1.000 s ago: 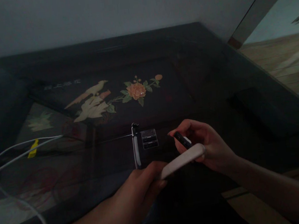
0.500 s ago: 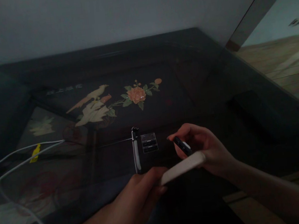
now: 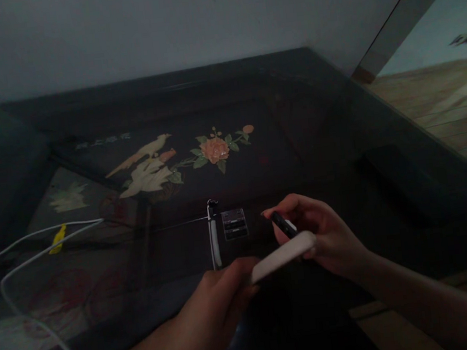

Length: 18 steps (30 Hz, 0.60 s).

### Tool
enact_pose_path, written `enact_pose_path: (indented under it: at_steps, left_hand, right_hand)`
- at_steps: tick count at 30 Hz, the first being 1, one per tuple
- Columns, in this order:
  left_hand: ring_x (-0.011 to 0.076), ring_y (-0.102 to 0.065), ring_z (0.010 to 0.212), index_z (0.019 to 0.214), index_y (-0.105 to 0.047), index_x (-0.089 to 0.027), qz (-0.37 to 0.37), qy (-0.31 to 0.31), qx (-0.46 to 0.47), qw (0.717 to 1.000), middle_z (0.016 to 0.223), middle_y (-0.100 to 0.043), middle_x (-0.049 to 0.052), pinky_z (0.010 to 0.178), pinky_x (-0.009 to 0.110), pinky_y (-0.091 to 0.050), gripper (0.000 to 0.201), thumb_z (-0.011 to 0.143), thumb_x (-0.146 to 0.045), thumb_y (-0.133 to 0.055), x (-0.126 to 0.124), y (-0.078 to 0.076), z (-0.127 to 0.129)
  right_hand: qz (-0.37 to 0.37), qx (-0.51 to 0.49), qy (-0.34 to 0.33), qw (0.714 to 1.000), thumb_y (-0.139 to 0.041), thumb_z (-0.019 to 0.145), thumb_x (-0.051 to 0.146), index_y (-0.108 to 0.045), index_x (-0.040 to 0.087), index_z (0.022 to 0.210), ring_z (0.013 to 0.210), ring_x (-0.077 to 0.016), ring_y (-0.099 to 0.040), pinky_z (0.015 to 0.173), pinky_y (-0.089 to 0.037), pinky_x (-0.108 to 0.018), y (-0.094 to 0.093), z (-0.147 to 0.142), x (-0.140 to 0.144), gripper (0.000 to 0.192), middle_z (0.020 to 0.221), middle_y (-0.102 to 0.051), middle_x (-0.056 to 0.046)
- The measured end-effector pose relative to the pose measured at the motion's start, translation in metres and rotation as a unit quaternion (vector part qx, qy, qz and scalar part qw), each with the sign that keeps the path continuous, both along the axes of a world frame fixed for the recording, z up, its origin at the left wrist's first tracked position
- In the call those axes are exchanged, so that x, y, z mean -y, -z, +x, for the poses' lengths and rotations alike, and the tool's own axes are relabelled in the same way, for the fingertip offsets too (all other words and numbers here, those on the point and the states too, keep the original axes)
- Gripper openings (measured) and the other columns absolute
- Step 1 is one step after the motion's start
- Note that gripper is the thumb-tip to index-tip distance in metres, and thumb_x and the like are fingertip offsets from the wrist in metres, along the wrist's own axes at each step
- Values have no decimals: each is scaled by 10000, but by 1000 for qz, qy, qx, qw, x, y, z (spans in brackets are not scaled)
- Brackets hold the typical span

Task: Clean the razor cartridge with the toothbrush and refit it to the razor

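Left hand point(image 3: 219, 302) reaches in from near-left, fingers closed on the near end of a white phone point(image 3: 282, 256) held above the dark bench point(image 3: 337, 130). Right hand point(image 3: 327, 237) – fingers curled – pinches a small black device point(image 3: 284, 224) just beyond the phone's far end.

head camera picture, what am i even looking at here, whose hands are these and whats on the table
This is one picture from a camera worn on a person's head, looking forward and down, so the two arms coming up from the bottom edge are that person's own. The room is dim.

The left hand holds one end of a flat white device, perhaps a phone seen edge-on. The right hand supports its other end and pinches a small black piece between the fingers; what it is cannot be told.

Below is a dark glass table with a bird-and-flower picture under it. On the table lie a white cable at the left, a thin upright stick and a small silvery block.
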<state>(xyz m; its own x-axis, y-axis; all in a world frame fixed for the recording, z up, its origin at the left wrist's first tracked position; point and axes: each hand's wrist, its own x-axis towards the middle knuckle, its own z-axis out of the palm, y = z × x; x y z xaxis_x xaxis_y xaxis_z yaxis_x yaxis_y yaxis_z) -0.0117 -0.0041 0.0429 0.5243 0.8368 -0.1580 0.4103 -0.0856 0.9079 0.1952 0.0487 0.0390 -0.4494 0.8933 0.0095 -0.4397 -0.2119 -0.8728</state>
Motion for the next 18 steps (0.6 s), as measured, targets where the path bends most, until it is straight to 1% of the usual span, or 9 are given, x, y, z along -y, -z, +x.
enact_pose_path:
  at_steps: [2,3,7,8,9,14,18]
  left_hand:
    - [108,-582,598,1054,-594,-204,8,7,-3,1000,745,-666,-10,545,170,-436,224,918,-194,-417,0,-1,0]
    - [105,-573,586,1046,-598,-203,12,-4,-4,1000,737,-662,-12,538,169,-432,222,918,-193,-417,0,-1,0]
    - [106,-563,589,1021,-590,-191,18,-96,-11,995,757,-661,-6,535,173,-438,217,931,-225,-395,-5,-3,0]
    - [108,-569,600,1022,-586,-189,17,-104,-11,994,771,-666,-3,540,174,-444,217,934,-233,-393,-6,-3,0]
    - [110,-575,609,1020,-584,-189,14,-101,-11,995,775,-668,-3,547,175,-450,214,936,-238,-393,-6,-3,0]
    - [114,-623,674,1058,-579,-204,-8,-26,-1,1000,818,-693,-4,614,174,-477,213,940,-217,-402,-2,-3,-1]
    - [105,-612,634,1068,-580,-206,4,-9,0,1000,794,-691,-11,569,163,-453,223,921,-183,-415,1,-2,-1]
  right_hand:
    - [5,5,1,1000,-862,626,271,-729,221,969,533,-75,-494,453,-391,-164,0,0,0,371,676,-602,24]
    - [1,4,-1,1000,-866,620,275,-730,221,966,524,-75,-495,447,-389,-166,0,0,0,375,674,-605,24]
    - [-9,-18,-10,1000,-886,579,289,-728,223,922,485,-63,-491,414,-364,-147,0,-2,-1,383,635,-612,35]
    - [-8,-22,-13,1000,-885,584,286,-727,223,911,481,-57,-487,419,-365,-140,0,-2,-1,369,623,-610,40]
    - [-7,-25,-16,1000,-884,587,289,-727,221,909,483,-54,-485,425,-370,-138,0,-2,-1,365,628,-614,39]
    - [-4,-9,-27,1000,-878,603,290,-738,233,972,539,-65,-494,455,-407,-151,-1,0,-1,398,692,-600,28]
    - [-3,12,-25,1000,-857,642,299,-729,236,1037,512,-43,-456,465,-423,-142,-2,0,-1,420,706,-583,34]
